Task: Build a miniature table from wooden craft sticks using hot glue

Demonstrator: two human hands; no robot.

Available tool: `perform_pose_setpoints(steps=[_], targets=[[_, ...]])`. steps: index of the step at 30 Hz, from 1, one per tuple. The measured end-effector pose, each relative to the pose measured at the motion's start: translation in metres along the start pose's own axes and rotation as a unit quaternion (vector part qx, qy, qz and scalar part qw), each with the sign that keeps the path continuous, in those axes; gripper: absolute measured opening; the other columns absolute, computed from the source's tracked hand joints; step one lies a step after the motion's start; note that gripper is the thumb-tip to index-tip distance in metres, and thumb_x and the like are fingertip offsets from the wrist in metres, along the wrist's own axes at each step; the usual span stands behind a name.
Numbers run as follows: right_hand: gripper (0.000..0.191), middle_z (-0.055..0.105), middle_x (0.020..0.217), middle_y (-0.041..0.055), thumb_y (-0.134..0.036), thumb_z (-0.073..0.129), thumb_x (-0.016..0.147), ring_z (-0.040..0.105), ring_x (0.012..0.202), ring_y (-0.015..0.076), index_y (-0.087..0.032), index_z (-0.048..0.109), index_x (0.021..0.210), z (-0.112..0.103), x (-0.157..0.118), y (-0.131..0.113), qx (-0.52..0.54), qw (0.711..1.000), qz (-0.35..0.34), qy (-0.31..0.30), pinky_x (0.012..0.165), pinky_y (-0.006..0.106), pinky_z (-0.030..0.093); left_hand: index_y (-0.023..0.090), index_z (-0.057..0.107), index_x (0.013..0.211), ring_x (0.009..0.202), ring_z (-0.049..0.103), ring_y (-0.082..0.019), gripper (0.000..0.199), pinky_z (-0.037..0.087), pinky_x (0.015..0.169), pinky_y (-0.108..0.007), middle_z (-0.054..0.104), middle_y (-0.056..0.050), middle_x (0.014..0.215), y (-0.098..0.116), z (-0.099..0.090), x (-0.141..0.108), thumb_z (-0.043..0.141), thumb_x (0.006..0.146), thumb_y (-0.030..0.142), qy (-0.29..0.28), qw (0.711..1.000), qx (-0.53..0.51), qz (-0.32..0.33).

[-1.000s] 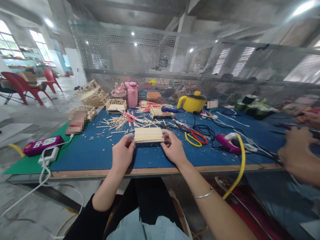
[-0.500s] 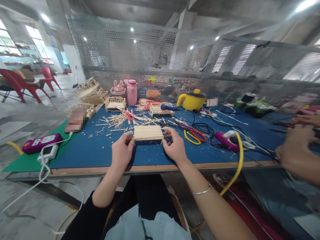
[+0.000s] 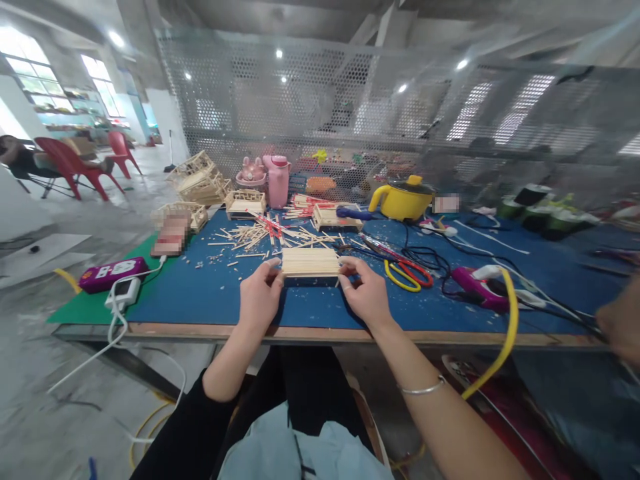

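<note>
Pale-wood stick platform (image 3: 310, 262) hasn't shifted — left hand (image 3: 260, 293) and right hand (image 3: 367, 293) still pinch its ends, nearside of the loose sticks (image 3: 251, 235) — reads as holding steady, no progress.

We see smooth, matt wood in the slatted platform (image 3: 310, 262), glossy plastic on the yellow pot (image 3: 403, 202), shiny metal in the bangle (image 3: 423, 391), a matt blue tabletop (image 3: 200, 301).

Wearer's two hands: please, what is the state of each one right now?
Left hand: closed, thumb and fingers holding the left end of the wooden stick panel.
Right hand: closed, thumb and fingers at the panel's right end.
</note>
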State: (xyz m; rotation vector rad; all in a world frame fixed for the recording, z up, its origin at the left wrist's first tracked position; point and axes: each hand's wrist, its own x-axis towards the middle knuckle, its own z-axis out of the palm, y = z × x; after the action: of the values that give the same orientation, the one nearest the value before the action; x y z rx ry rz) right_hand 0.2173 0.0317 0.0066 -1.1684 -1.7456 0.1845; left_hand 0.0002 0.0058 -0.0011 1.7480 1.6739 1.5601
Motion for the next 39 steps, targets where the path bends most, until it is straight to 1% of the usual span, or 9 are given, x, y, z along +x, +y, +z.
perform_pose_setpoints(steps=[5,11,14,19,23,27,33,39], targets=[[0.030,0.066,0.081,0.0018,-0.019,0.056,0.076,0.062,0.072,0.0160,-0.021,0.061,0.105,0.0005,0.0008,0.0001,-0.005,1.000,-0.004,0.001,0.057,0.025,0.048,0.019,0.063,0.106,0.072,0.066,-0.014,0.026,0.049,0.074,-0.027,0.072,-0.002,0.080,-0.0006,0.0010,0.0007,0.059,0.081,0.022,0.004,1.000,-0.011,-0.008],[0.025,0.069,0.085,0.0031,-0.022,0.054,0.080,0.063,0.075,0.0173,-0.021,0.063,0.104,0.0025,0.0023,0.0053,-0.023,1.000,-0.006,0.006,0.066,0.029,0.050,0.018,0.062,0.106,0.067,0.065,-0.013,0.028,0.050,0.072,-0.026,0.070,-0.001,0.078,-0.0029,0.0026,0.0030,0.060,0.079,0.022,-0.006,0.997,-0.064,-0.041],[0.026,0.069,0.085,0.0029,-0.022,0.054,0.080,0.063,0.075,0.0174,-0.022,0.063,0.104,0.0026,0.0026,0.0065,-0.022,1.000,-0.007,0.007,0.067,0.029,0.050,0.018,0.063,0.104,0.068,0.065,-0.013,0.026,0.050,0.072,-0.026,0.070,-0.001,0.078,-0.0041,0.0035,0.0038,0.060,0.078,0.021,-0.007,0.996,-0.073,-0.050],[0.025,0.067,0.084,0.0020,-0.021,0.054,0.080,0.062,0.075,0.0167,-0.022,0.063,0.103,0.0012,0.0013,0.0046,-0.021,1.000,-0.018,0.010,0.066,0.028,0.049,0.019,0.064,0.099,0.071,0.066,-0.014,0.022,0.051,0.075,-0.028,0.071,-0.002,0.079,-0.0044,0.0036,0.0039,0.060,0.078,0.021,-0.008,0.997,-0.058,-0.040],[0.026,0.066,0.083,0.0012,-0.018,0.054,0.079,0.061,0.073,0.0154,-0.022,0.062,0.103,0.0007,0.0009,0.0023,-0.014,1.000,-0.018,0.006,0.062,0.025,0.048,0.018,0.064,0.101,0.073,0.066,-0.015,0.023,0.051,0.077,-0.029,0.071,-0.002,0.080,-0.0023,0.0023,0.0031,0.059,0.079,0.022,-0.008,0.999,-0.040,-0.026],[0.027,0.067,0.084,0.0016,-0.017,0.053,0.079,0.062,0.075,0.0159,-0.022,0.062,0.104,0.0011,0.0013,0.0017,-0.009,1.000,-0.012,0.004,0.062,0.026,0.048,0.018,0.064,0.104,0.074,0.067,-0.015,0.025,0.052,0.077,-0.029,0.071,-0.002,0.081,-0.0011,0.0013,0.0017,0.059,0.079,0.023,-0.009,0.999,-0.039,-0.030],[0.027,0.067,0.084,0.0017,-0.017,0.053,0.079,0.062,0.076,0.0160,-0.022,0.062,0.104,0.0008,0.0004,0.0029,-0.010,1.000,-0.005,0.003,0.063,0.026,0.049,0.020,0.062,0.107,0.076,0.069,-0.016,0.028,0.054,0.074,-0.029,0.071,-0.005,0.097,-0.0028,0.0019,0.0000,0.058,0.080,0.022,-0.014,0.998,-0.056,-0.033],[0.028,0.067,0.085,0.0015,-0.017,0.052,0.079,0.062,0.076,0.0157,-0.022,0.062,0.105,0.0004,0.0011,0.0014,-0.013,1.000,-0.001,-0.005,0.064,0.026,0.049,0.022,0.063,0.107,0.076,0.068,-0.016,0.027,0.053,0.075,-0.030,0.072,-0.002,0.088,-0.0034,0.0024,0.0006,0.057,0.081,0.020,-0.014,1.000,-0.015,-0.008]])
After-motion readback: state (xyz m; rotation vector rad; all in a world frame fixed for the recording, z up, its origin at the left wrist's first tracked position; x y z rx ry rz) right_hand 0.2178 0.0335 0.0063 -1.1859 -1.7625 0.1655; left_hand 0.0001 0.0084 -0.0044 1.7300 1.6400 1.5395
